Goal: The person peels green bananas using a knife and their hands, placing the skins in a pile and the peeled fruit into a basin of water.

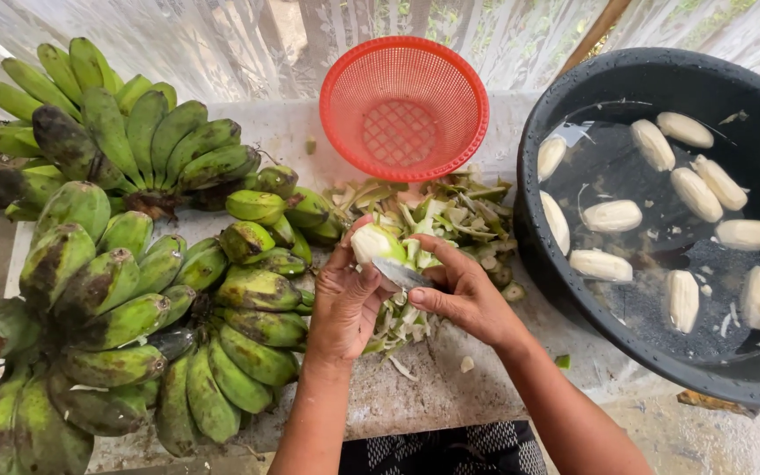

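Note:
My left hand (345, 303) grips a partly peeled green banana (375, 241), its pale flesh showing at the top. My right hand (461, 290) holds a small knife (400, 274) with the blade laid against the banana's side. Both hands work above a heap of green peelings (450, 211) on the worn tabletop (433, 387). The knife's handle is hidden inside my right hand.
Large bunches of green bananas (125, 264) fill the left side. An empty red plastic basket (404, 107) stands at the back. A black tub (565, 290) of water on the right holds several peeled white bananas (610, 215).

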